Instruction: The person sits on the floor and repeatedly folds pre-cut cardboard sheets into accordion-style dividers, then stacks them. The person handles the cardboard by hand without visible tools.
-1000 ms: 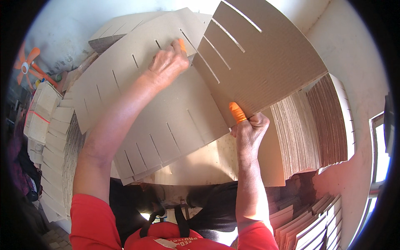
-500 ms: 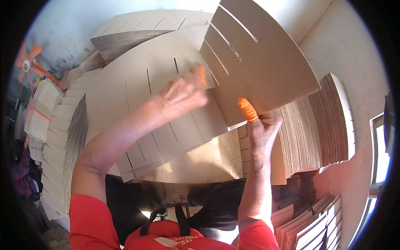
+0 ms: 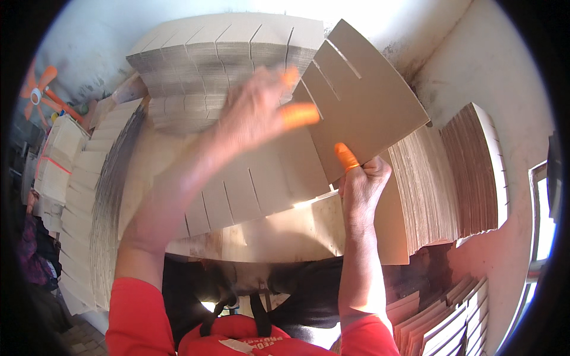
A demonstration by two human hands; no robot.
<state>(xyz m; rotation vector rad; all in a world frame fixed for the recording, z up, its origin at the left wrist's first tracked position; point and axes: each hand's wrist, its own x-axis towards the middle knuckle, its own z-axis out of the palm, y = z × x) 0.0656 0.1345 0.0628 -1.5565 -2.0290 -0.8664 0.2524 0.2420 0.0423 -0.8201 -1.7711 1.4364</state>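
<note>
My right hand point(image 3: 365, 178) grips a slotted brown cardboard sheet point(image 3: 368, 98) by its lower edge, with an orange-covered thumb against its face. The sheet stands tilted up, its slots toward the upper left. My left hand point(image 3: 249, 110) is blurred by motion just left of that sheet. Its orange-covered thumb and finger are spread apart near the slotted edge, and nothing shows between them. Below the left hand, another slotted cardboard sheet point(image 3: 273, 172) lies at a low angle over the table, meeting the held sheet. The left forearm hides part of it.
A tall stack of slotted cardboard point(image 3: 196, 65) stands at the back. More cardboard stacks are at the left point(image 3: 83, 207) and right point(image 3: 427, 184). A wooden tabletop point(image 3: 279, 231) shows in front. Loose sheets point(image 3: 445, 314) lean at lower right. An orange fan point(image 3: 37, 95) stands far left.
My left hand has moved up and its thumb and finger have spread. The held sheet has dropped lower and shifted slightly left. More of the back stack shows behind the low sheet.
</note>
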